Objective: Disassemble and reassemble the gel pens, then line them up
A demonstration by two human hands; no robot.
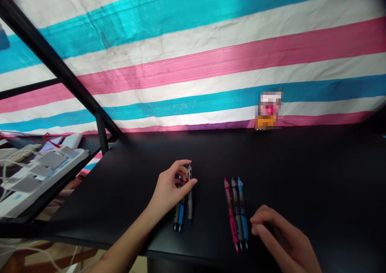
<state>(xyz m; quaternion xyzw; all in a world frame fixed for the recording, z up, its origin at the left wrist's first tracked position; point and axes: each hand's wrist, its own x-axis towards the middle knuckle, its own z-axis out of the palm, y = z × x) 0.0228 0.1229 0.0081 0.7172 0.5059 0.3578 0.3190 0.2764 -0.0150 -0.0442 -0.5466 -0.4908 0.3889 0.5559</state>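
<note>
Head view, group one: three retractable pens, a black pen, a blue pen and a grey pen, lying close together on a black table, long axes running roughly front to back. The left hand sits directly over their far ends, its fingers curled and its thumb side against the grey pen; the grip looks mostly closed, but whether it holds a barrel cannot be told. Group two: a pink pen, a dark grey pen and a second blue pen, side by side to the right of group one, well apart from it, their far ends leaning slightly left. The right hand rests loosely open on the near right, holding nothing, just beside the second blue pen and nearer that group than the left hand is. Markings on the barrels are too small to read. Beyond: a small packet at the table's far edge, pixelated and unreadable, against a cloth with teal, white and pink stripes. Far left: a black metal frame, and below it a white panel with grey pads.
</note>
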